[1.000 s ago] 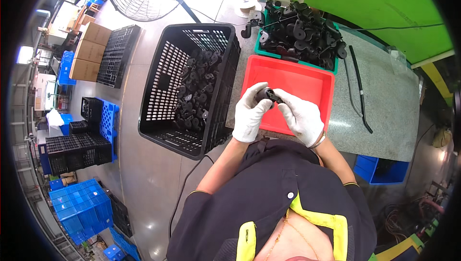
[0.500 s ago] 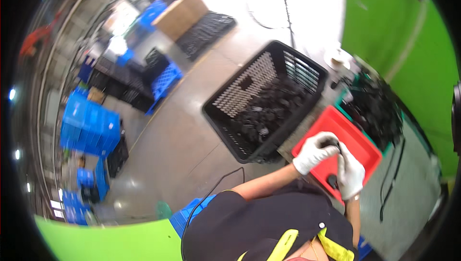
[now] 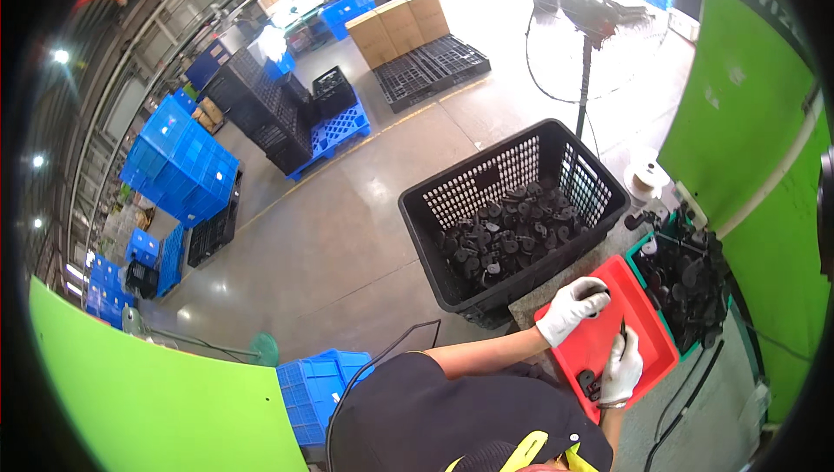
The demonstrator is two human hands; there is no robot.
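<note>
Both my hands wear white gloves and are over a red plastic tray (image 3: 658, 352). My left hand (image 3: 572, 310) is closed, fingers pinched around a small black part (image 3: 601, 292) that they partly hide. Lower in the tray, my right hand (image 3: 621, 369) is closed on a thin dark piece (image 3: 623, 330) that points up from its fingertips; its kind cannot be made out. Beside my right wrist, a few black parts with round ends (image 3: 589, 382) lie in the tray corner.
A large black crate (image 3: 469, 309) of black plastic parts stands beyond the tray. To the right is a green bin (image 3: 643, 272) heaped with similar parts. A white spool (image 3: 647, 179) and a green wall (image 3: 738, 107) are nearby. A black cable (image 3: 682, 415) lies on the table.
My hands were together over the tray; now they are apart, the left with a black part, the right lower with a thin dark piece. The whole view has shifted.
</note>
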